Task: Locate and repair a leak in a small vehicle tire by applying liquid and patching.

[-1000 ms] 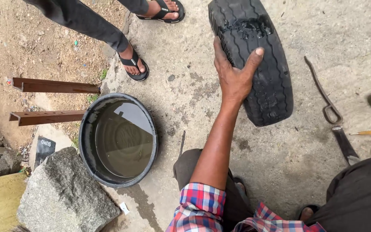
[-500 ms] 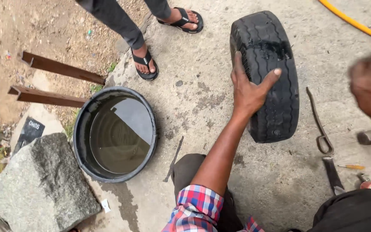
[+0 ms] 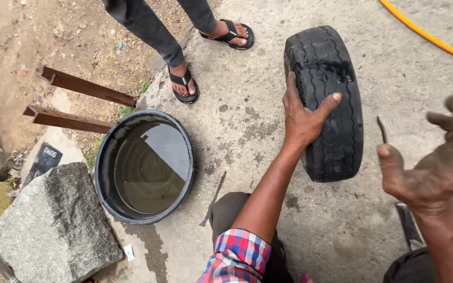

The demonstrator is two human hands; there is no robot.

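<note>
Steadying a worn black rubber tyre (image 3: pixel 325 102) upright on the concrete at one o'clock, the left hand (image 3: pixel 304 116) rests flat on its tread, fingers spread. The right hand (image 3: pixel 430 157) hovers at three o'clock, fingers wide, empty; gripping the tyre's other side seems next. A black water-filled tub (image 3: pixel 145 165) sits at nine o'clock.

Plaid sleeve (image 3: pixel 235 255) red/blue/white, rolled up; dark trousers (image 3: pixel 226 209).

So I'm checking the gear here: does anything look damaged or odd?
Yes. The black tyre under the left hand has a rough, torn-looking patch on its tread near the top. The right hand is open, holding nothing.
</note>
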